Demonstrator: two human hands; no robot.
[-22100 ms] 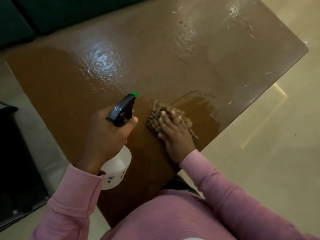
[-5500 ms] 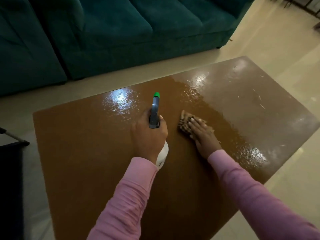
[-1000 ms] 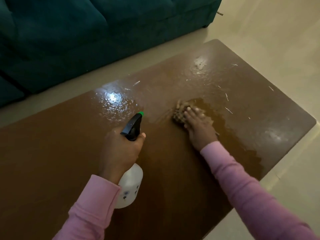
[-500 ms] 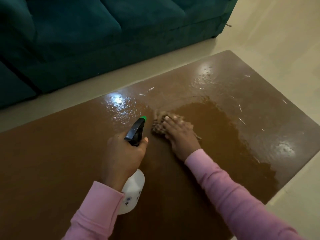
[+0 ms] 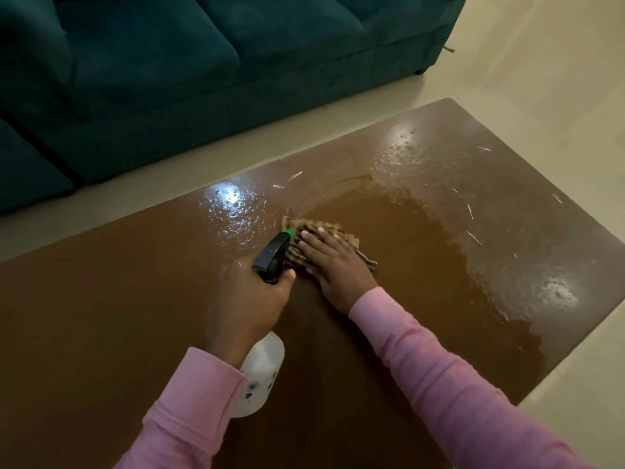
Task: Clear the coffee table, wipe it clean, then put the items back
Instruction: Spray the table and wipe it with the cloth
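Fingers (image 5: pixel 316 241) of right hand (image 5: pixel 338 269) flat on cloth (image 5: pixel 304 225), left hand (image 5: pixel 247 299) round spray bottle (image 5: pixel 262 370); apparently wet table (image 5: pixel 101 299).

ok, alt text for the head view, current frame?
A person's right hand presses a striped cloth flat on a partly wet brown coffee table, while the left hand grips a white spray bottle above it. A teal sofa stands behind, on a pale floor.

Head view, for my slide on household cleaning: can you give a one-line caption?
Right hand presses a striped cloth on the wet coffee table while the left hand grips a spray bottle.
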